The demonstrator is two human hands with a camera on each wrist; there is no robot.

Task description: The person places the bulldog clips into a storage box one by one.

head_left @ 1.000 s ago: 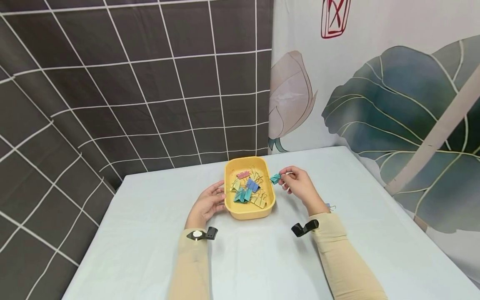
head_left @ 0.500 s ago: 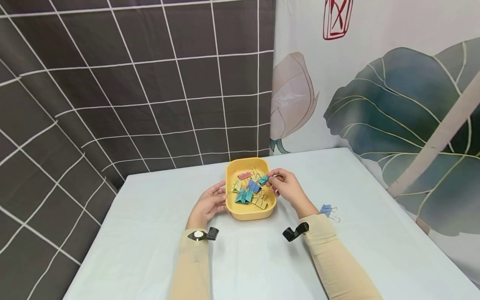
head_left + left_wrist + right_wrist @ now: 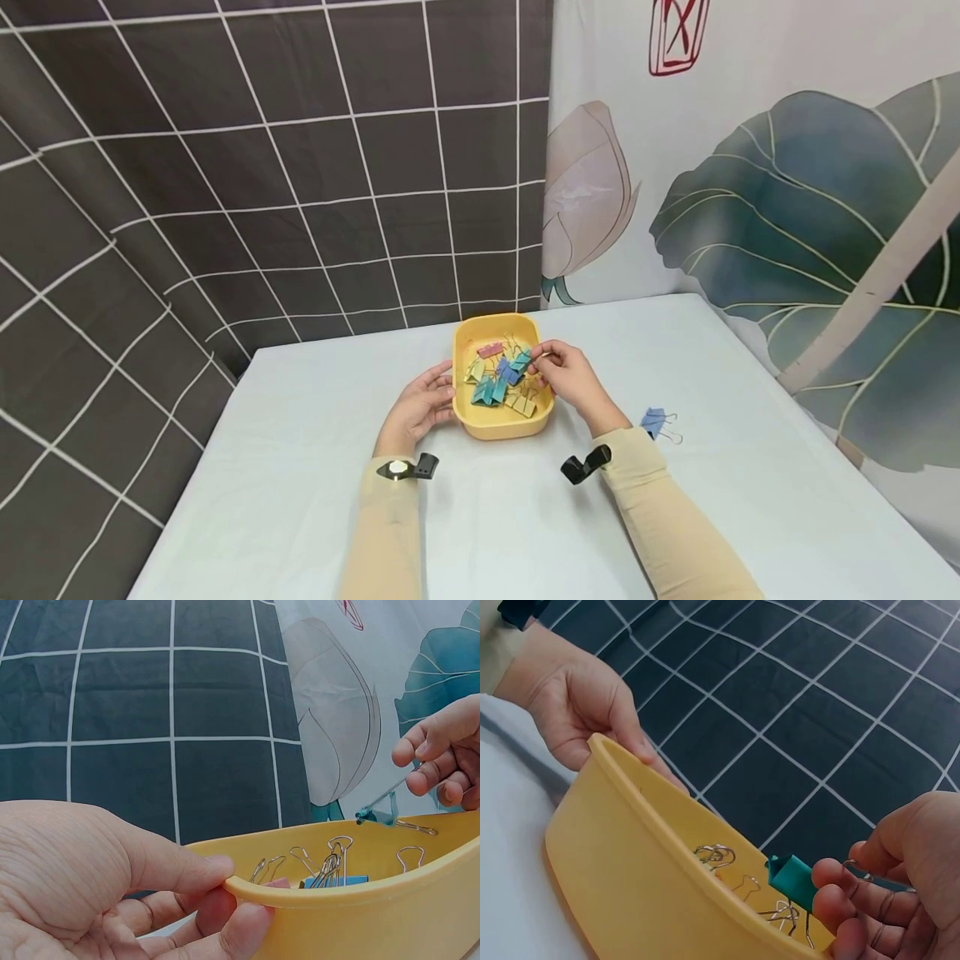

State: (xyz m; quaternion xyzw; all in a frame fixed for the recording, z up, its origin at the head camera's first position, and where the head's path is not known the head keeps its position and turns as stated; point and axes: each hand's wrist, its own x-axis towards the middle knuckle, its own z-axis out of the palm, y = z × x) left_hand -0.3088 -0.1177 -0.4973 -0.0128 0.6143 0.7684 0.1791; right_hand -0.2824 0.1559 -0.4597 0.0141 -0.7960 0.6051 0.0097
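A teal binder clip (image 3: pixel 520 361) hangs by its wire handle from the thumb and fingers of my right hand (image 3: pixel 567 371), above the other clips in a yellow plastic bin (image 3: pixel 501 431). The right wrist view shows the teal clip (image 3: pixel 793 880) just over the bin's rim, handle pinched. My left hand (image 3: pixel 418 407) holds the bin's left side. In the left wrist view its thumb (image 3: pixel 184 866) lies at the rim, with curled fingers against the outer wall. Inside the bin lie a pink clip (image 3: pixel 491 350), a blue clip (image 3: pixel 507 372), yellow clips (image 3: pixel 521 405) and teal ones (image 3: pixel 488 391).
A loose blue binder clip (image 3: pixel 654 422) lies on the white tabletop (image 3: pixel 495 517), right of the bin near the right sleeve. Behind the table hang a dark cloth (image 3: pixel 360 167) with a white grid and a leaf-printed curtain (image 3: pixel 810 192).
My right hand has carried the teal clip leftward, from beside the bin to above its contents. The blue clip on the table has come out from behind the right arm. My left hand stays put.
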